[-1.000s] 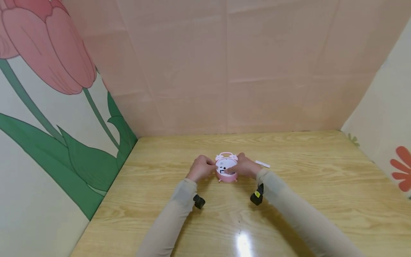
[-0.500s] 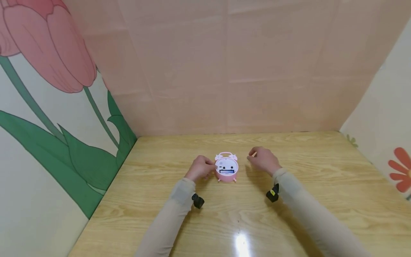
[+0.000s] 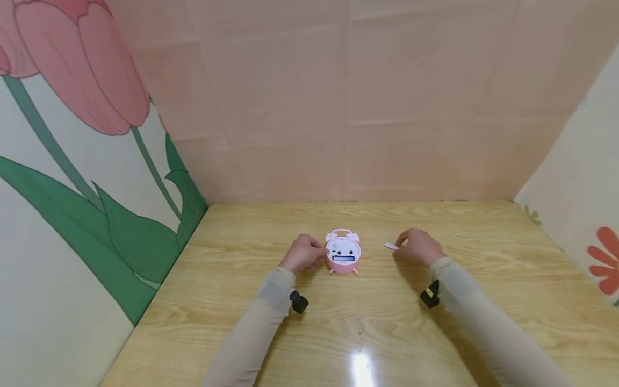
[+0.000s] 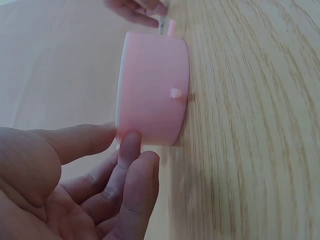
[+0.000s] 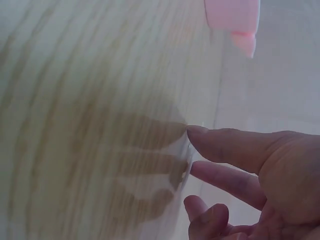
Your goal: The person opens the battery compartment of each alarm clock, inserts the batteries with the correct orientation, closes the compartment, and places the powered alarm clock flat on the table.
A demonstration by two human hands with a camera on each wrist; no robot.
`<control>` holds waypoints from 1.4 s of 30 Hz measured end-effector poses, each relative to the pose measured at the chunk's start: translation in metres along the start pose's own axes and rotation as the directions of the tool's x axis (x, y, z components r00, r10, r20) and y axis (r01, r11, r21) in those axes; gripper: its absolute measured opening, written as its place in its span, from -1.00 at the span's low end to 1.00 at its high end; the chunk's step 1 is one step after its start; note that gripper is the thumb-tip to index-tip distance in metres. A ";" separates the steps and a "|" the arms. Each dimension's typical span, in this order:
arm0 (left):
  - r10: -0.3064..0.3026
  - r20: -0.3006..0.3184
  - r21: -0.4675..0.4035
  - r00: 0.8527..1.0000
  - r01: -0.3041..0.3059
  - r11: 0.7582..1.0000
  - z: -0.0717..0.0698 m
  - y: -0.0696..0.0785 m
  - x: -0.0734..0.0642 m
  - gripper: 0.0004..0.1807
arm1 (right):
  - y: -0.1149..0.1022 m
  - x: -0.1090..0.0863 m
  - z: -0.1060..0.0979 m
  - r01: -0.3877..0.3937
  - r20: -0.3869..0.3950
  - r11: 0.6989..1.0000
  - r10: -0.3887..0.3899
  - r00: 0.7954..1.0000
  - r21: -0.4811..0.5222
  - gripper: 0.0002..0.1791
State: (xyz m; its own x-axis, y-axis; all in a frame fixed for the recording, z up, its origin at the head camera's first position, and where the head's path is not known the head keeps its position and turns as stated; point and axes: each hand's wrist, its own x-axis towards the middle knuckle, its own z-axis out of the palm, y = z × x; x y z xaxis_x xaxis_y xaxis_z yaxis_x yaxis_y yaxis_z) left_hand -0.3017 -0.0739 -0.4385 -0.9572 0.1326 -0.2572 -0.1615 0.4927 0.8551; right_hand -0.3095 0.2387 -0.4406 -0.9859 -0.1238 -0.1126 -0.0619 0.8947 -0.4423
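A pink twin-bell alarm clock (image 3: pixel 344 267) lies on the table with its white back facing up. A long slot in that back is uncovered, and a bluish battery (image 3: pixel 343 258) shows inside it. My left hand (image 3: pixel 303 252) holds the clock's left rim; in the left wrist view the thumb and fingertips meet the pink casing (image 4: pixel 152 85). To the clock's right, my right hand (image 3: pixel 418 246) pinches one end of a small white strip, apparently the battery cover (image 3: pixel 391 246). The right wrist view shows that strip only edge-on between thumb and finger, close to the tabletop.
The wooden table (image 3: pixel 271 220) runs back to a pinkish sheet (image 3: pixel 338 107). A wall painted with a tulip (image 3: pixel 92 80) borders it on the left, and a pale wall with an orange flower (image 3: pixel 606 258) stands on the right.
My right hand has left the clock, uncovering its slot, and moved right to pinch the white strip that lay on the table. The left hand stays at the clock's rim.
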 end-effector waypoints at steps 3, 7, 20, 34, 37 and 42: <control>0.001 -0.002 0.003 1.000 -0.001 1.000 0.000 0.000 0.001 -0.87 | 0.002 0.000 0.001 -0.003 -0.019 1.000 0.003 1.000 0.001 -0.72; 0.006 -0.007 0.004 1.000 -0.006 1.000 0.001 -0.001 0.002 -0.86 | 0.002 0.001 0.002 0.001 -0.043 1.000 -0.001 0.999 -0.010 -0.77; -0.010 -0.011 0.015 1.000 0.010 1.000 0.000 0.001 0.001 -0.88 | -0.002 0.006 0.010 0.112 -0.068 0.992 -0.116 0.991 -0.055 -0.81; 0.003 0.001 0.019 1.000 -0.003 1.000 0.002 -0.002 0.004 -0.87 | -0.049 -0.015 0.024 0.467 -0.308 0.871 -0.491 0.815 -0.151 -0.93; 0.012 0.005 0.016 1.000 -0.013 1.000 0.001 -0.003 0.004 -0.86 | -0.063 -0.018 0.032 0.532 -0.303 0.836 -0.546 0.781 -0.137 -0.91; 0.028 0.008 0.012 1.000 -0.028 1.000 0.001 -0.001 0.003 -0.85 | -0.080 -0.018 0.039 0.560 -0.265 0.818 -0.574 0.775 -0.135 -0.92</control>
State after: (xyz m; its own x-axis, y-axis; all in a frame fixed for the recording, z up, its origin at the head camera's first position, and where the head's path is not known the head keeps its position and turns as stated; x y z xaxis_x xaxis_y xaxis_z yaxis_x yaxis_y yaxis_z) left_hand -0.3046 -0.0735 -0.4408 -0.9594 0.1527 -0.2370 -0.1320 0.4994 0.8563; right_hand -0.2806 0.1522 -0.4378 -0.7695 -0.4957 0.4027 -0.6233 0.7204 -0.3043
